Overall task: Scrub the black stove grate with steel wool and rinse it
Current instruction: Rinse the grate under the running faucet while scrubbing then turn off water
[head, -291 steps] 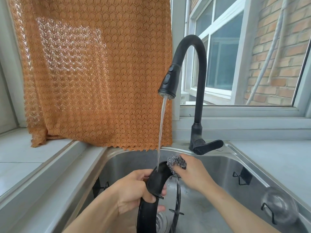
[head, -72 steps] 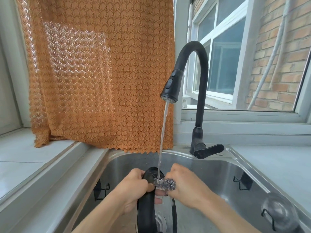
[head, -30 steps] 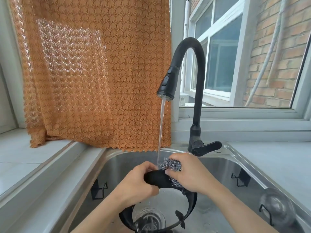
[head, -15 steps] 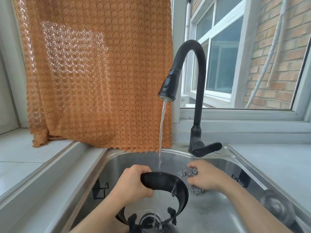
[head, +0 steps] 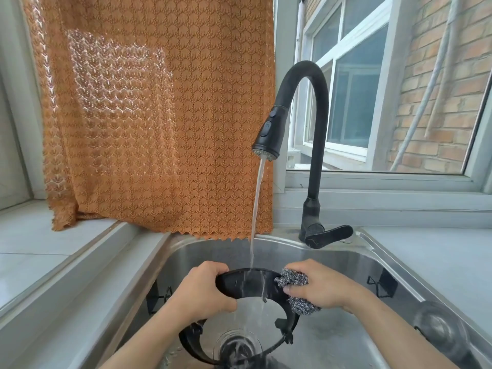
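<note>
A black ring-shaped stove grate (head: 247, 284) stands tilted in the steel sink (head: 346, 258), its far rim raised under the running water. My left hand (head: 202, 291) grips that rim on its left side. My right hand (head: 322, 286) holds a wad of grey steel wool (head: 291, 279) pressed against the rim's right side. The water stream (head: 255, 214) strikes the rim's top between my hands. The grate's lower part rests over the drain (head: 237, 347).
A black gooseneck faucet (head: 314, 145) with a side lever (head: 330, 234) rises behind the sink. An orange knitted curtain (head: 159, 113) hangs at the back left. Grey counter (head: 439, 262) lies to the right, a tiled sill (head: 32, 249) to the left.
The grate has been turned from edge-on to ring-open toward me. Over the last second my right hand slid the steel wool from the rim's top to its right side and pressed it there.
</note>
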The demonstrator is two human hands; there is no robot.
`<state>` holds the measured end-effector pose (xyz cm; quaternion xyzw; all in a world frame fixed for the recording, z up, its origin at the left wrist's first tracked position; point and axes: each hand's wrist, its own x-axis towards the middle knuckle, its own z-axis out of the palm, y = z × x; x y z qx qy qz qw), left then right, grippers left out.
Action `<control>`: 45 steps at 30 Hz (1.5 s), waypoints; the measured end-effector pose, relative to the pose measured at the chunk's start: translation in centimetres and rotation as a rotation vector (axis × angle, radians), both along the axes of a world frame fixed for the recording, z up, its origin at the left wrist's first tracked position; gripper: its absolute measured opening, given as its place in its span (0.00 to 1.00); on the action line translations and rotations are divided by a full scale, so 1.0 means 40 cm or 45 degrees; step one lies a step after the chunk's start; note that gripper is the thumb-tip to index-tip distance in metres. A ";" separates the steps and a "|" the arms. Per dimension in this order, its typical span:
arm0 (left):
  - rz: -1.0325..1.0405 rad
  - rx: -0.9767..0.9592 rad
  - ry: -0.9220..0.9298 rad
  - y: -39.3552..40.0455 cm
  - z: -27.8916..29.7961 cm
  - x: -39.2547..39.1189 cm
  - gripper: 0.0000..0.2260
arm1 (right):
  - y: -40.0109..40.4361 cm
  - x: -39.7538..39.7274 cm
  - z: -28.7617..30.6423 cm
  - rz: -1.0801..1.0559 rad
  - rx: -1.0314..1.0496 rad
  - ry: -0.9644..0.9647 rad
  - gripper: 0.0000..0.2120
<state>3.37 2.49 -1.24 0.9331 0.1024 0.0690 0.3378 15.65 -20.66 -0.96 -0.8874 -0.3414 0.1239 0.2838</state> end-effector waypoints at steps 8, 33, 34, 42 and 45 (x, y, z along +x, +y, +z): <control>-0.049 0.091 -0.009 -0.012 0.004 -0.006 0.11 | 0.043 -0.014 -0.003 0.035 0.139 -0.085 0.04; -0.035 -0.764 -0.063 -0.086 -0.021 0.033 0.10 | 0.154 -0.081 -0.030 -0.166 0.332 -0.409 0.12; -0.034 -0.775 -0.073 -0.086 -0.022 0.034 0.10 | 0.155 -0.086 -0.030 -0.152 0.322 -0.426 0.12; 0.028 -0.874 -0.090 -0.075 -0.033 0.041 0.09 | 0.158 -0.112 -0.027 -0.119 0.167 -0.525 0.16; 0.070 -0.932 -0.086 -0.072 -0.033 0.041 0.07 | 0.159 -0.115 -0.035 -0.124 0.104 -0.586 0.19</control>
